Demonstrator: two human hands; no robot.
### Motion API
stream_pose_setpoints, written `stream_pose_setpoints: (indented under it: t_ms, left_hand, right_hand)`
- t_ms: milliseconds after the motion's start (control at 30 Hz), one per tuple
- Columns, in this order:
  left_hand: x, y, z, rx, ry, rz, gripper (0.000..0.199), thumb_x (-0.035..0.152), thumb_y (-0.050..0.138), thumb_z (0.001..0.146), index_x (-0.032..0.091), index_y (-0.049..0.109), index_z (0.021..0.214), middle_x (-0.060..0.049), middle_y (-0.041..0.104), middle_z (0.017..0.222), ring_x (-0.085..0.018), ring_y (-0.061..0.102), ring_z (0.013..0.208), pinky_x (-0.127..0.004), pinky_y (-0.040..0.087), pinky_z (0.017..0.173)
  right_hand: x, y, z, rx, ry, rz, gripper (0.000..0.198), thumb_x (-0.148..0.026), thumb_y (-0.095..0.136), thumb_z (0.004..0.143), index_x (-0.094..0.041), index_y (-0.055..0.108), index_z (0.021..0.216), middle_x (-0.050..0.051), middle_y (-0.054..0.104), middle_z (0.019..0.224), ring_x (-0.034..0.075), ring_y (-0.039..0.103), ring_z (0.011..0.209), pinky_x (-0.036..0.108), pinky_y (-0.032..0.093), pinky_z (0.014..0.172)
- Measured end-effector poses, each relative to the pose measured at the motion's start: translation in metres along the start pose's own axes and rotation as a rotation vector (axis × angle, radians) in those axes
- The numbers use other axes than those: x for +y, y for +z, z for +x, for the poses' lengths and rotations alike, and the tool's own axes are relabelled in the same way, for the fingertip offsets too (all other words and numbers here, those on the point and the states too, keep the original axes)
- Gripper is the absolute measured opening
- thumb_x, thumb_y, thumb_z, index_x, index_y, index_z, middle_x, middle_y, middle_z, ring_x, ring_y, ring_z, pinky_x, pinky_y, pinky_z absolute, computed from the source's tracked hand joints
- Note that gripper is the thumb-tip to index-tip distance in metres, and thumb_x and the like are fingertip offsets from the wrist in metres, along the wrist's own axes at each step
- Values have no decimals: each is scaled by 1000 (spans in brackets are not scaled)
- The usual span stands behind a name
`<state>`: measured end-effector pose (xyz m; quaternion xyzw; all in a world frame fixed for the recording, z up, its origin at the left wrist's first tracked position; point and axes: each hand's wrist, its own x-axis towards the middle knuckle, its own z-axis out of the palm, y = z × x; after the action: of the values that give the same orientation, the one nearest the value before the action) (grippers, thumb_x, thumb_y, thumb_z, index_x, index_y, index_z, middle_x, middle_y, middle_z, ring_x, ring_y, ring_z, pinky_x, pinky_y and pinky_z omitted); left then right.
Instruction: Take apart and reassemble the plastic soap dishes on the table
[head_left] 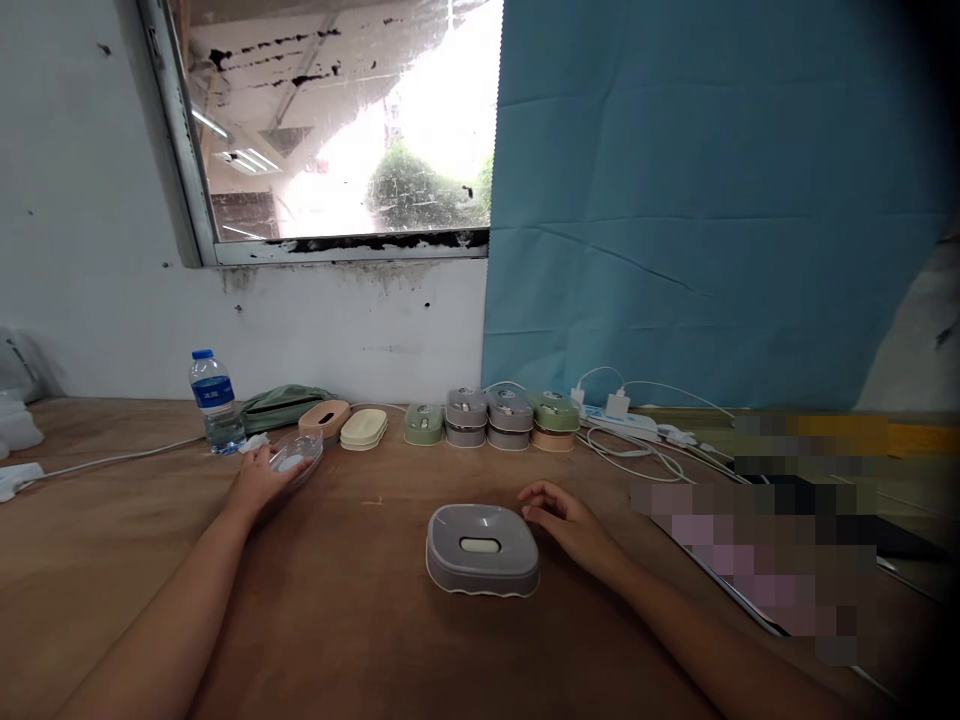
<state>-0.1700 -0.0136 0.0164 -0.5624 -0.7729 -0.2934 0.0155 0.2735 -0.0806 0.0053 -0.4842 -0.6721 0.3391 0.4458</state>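
Observation:
On the left, my left hand point(262, 484) grips a clear plastic lid point(309, 458), thumb lying across its top. A grey oval box point(450, 520) stands on the table in front of me, with a slot in its top and something cream-coloured showing through it. My right hand point(568, 520) is just right of the grey box, its fingers loosely curved and apart from the thumb, holding nothing. Whether a fingertip touches the box I cannot tell. Beyond the lid are a peach slotted piece point(324, 420) and a stack of cream pieces point(364, 430).
Along the wall stand a green lidded box point(424, 425) and several stacked boxes point(466, 418). A water bottle point(217, 405) and a green pouch point(281, 408) are at the back left. Cables and a power strip point(619, 420) lie at the back right of the wooden table point(337, 620).

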Motion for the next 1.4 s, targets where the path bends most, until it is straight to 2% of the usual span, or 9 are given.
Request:
stream_pose_setpoints:
  t_ms: [100,333,767,967,1400]
  left_hand:
    - [-1,1,2,52,12,-2,73,67,45,59,12,46,106,-16,51,109,-31,48,104,-37,39,84]
    - [-5,6,4,171,18,-79,76,59,56,55,12,38,112,-15,53,109,-31,52,100,-36,42,80]
    - [-5,5,12,112,-85,-130,75,58,61,49,14,42,107,-14,53,109,-30,51,102,-36,41,80]
    - [-7,4,10,35,-70,-47,75,59,60,51,14,42,108,-15,52,111,-32,50,103,-37,40,80]
    - [6,-4,-2,114,-57,59,72,62,54,57,14,42,110,-17,56,105,-34,52,99,-38,41,77]
  right_hand:
    - [0,0,-1,5,-4,2,15,-29,54,70,-18,54,80,-3,54,66,15,52,66,27,39,64]
    - [1,-1,-1,-5,-11,-3,13,-28,53,72,-18,53,81,-2,53,67,14,52,68,28,38,67]
    - [-3,0,-1,1,-3,-6,15,-30,54,70,-19,54,80,-2,54,65,15,52,65,27,39,63]
    - [-5,-1,-2,5,7,-9,15,-30,55,70,-18,55,79,-2,54,65,14,51,64,27,39,62]
    - [-3,0,-1,3,-3,-20,16,-31,54,69,-19,54,80,-2,54,66,15,52,66,27,39,63]
